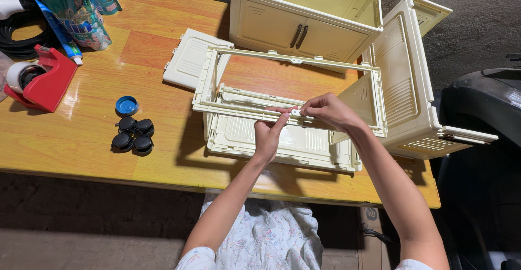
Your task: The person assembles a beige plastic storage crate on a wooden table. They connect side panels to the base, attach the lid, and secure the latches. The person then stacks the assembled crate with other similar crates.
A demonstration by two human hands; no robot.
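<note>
The cream plastic frame (296, 61) is held above a folded cream panel (282, 142) near the front edge of the wooden counter (76, 140), and both hands pinch its near rail at the middle. The left hand (269, 134) reaches up with fingers closed on the rail, and the right hand (328, 111) grips beside it from above. I think the thin rail could bend or slip out, because the wide frame hangs from one central hold only.

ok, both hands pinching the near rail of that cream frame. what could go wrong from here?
1. The left hand and right hand grip the cream frame at one spot on its thin rail; the far side could twist or flex.
2. The folded panels beneath overhang nothing, but sit close to the table edge; a shove might slide them off.
</note>
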